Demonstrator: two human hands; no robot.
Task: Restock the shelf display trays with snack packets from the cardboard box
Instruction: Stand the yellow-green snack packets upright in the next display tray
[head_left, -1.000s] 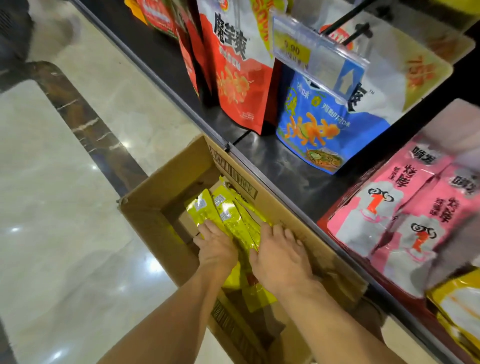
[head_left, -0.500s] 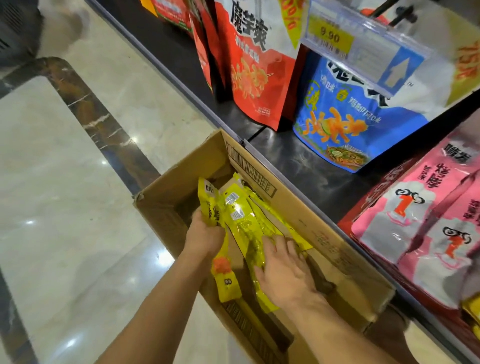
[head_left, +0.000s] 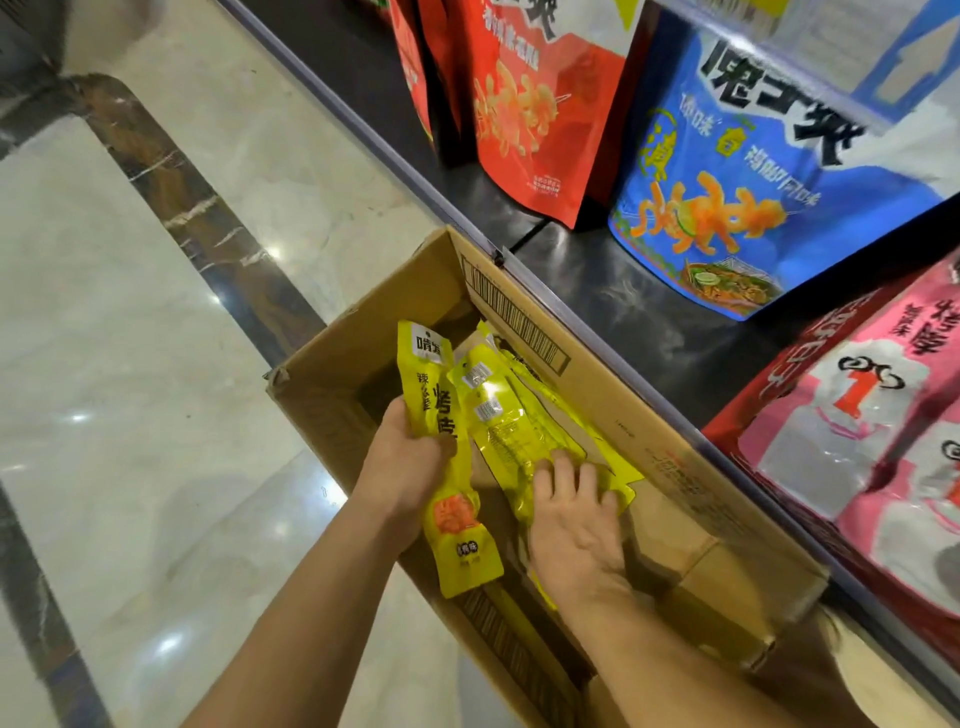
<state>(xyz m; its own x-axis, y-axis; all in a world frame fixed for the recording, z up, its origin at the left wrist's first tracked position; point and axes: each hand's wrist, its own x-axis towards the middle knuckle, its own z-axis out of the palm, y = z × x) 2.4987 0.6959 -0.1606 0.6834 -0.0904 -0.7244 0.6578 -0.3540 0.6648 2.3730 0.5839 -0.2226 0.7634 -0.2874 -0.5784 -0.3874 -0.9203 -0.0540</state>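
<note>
Glossy pale marble floor (head_left: 130, 364) with a dark veined band fills the left of the frame, and a dark shop shelf (head_left: 613, 291) runs diagonally down the right side. On the shelf stand a tall red snack bag (head_left: 535, 109) and a blue snack bag (head_left: 737, 171); at the far right edge, pink snack packets (head_left: 872, 431) lie stacked in a red display tray (head_left: 727, 431).

An open brown cardboard box (head_left: 675, 467) sits on the floor, pressed against the shelf edge, in the lower centre of the frame. Inside it lie several long, narrow yellow foil snack packets (head_left: 514, 431), loosely fanned, with their long axes running from the upper left toward the lower right of the frame.

The left hand (head_left: 410, 467) is closed around the middle of one yellow printed packet (head_left: 447, 467), holding it nearly upright above the box, its top toward the upper frame and its bottom hanging below the hand. The right hand (head_left: 576, 530) lies palm down with fingers spread flat on the lower ends of the packets in the box, and is not gripping any of them.

The loose packets lie directly under and just ahead of the right hand, toward the upper left, so that hand seems the nearer one for gathering more. The display trays lie to the right and above the box, closer to the right arm.
</note>
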